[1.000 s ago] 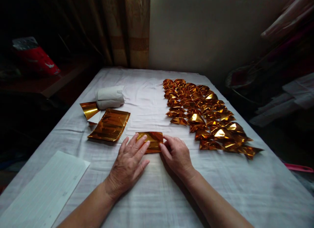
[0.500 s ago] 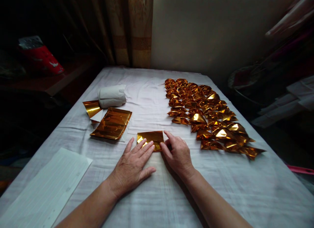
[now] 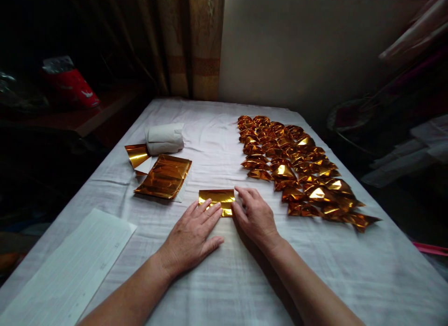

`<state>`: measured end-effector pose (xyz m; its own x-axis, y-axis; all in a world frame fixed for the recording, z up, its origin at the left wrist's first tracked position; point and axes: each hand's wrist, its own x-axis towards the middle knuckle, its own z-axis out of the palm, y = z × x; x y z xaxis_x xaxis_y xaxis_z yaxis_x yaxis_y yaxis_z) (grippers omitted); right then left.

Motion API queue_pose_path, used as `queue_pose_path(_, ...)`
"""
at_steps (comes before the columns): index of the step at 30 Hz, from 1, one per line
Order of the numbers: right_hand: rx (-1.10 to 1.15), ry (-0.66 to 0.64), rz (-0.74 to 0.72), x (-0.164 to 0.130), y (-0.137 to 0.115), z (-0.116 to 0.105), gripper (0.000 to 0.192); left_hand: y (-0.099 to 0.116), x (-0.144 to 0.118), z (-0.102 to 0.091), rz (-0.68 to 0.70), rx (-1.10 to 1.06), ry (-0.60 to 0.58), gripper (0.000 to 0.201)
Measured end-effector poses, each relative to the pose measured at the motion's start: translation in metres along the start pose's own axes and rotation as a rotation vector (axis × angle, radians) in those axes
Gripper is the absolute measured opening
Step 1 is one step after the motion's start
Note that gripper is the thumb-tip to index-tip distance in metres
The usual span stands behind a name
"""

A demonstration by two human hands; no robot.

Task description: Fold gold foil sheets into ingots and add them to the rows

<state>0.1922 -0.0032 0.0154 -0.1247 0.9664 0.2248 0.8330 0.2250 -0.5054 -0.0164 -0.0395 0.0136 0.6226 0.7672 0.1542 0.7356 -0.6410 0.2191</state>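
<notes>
Fingers (image 3: 210, 209) on gold foil sheet (image 3: 217, 196)

- Small rectangular sheet of shiny gold foil paper (image 3: 217, 197), folded into a narrow band, long side running left to right.
- Lies flat on the white cloth-covered table (image 3: 217, 279), near the middle, toward the front edge.
- Pinned at the lower left edge under left-hand fingertips, touched at the right end by right-hand fingers.
- Creased surface, bright glare along the top.
</notes>
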Motion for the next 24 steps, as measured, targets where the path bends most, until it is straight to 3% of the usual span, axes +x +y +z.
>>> queue_pose_path(2, -0.074, -0.098, 0.063, 0.011, -0.006, -0.007, 0.041, 0.0, 0.0, 0.001, 0.004, 0.006, 0.013, 0.058)
queue_pose_path(7, -0.267, -0.279, 0.118, 0.039, -0.022, -0.018, 0.023, 0.0, 0.001, 0.0, 0.004, 0.019, 0.038, 0.056)
queue_pose_path(18, -0.262, -0.397, 0.073, 0.058, -0.02, -0.02, 0.01, 0.0, 0.0, 0.0, 0.005, 0.008, 0.04, 0.057)
queue_pose_path(24, -0.249, -0.39, 0.049, 0.053, -0.021, -0.022, 0.017, -0.001, 0.0, 0.0, 0.009, 0.017, 0.026, 0.057)
